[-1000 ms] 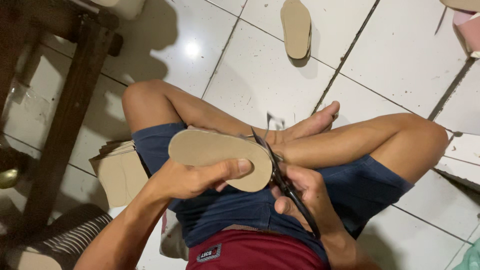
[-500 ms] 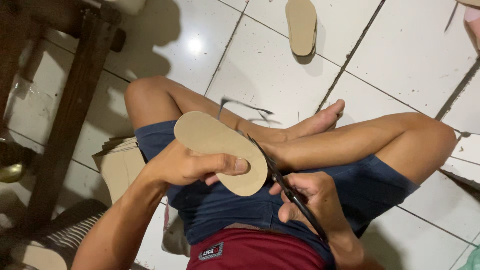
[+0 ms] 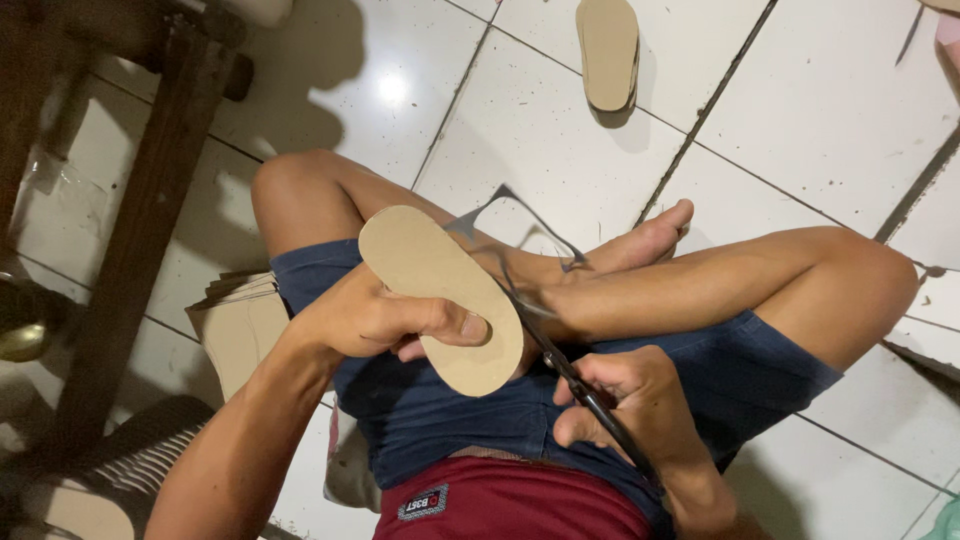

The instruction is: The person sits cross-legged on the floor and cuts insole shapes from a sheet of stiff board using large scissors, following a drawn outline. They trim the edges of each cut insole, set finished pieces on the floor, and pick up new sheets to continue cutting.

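I sit cross-legged on a white tiled floor. My left hand (image 3: 375, 320) grips a tan sole-shaped cardboard piece (image 3: 430, 285) over my lap, thumb on top. My right hand (image 3: 630, 400) holds black scissors (image 3: 570, 375) whose blades meet the right edge of the sole. A thin curled strip of trimmed material (image 3: 520, 225) hangs off the sole's edge above my shin.
Another tan sole (image 3: 608, 50) lies on the tiles at the top. A stack of cardboard sheets (image 3: 235, 325) sits by my left thigh. A dark wooden furniture leg (image 3: 140, 220) stands at the left. A striped item (image 3: 140, 465) lies at lower left.
The sole has turned and shifted slightly right in my left hand. The scissors have advanced along its edge, and the trimmed strip has grown longer and curled outward.
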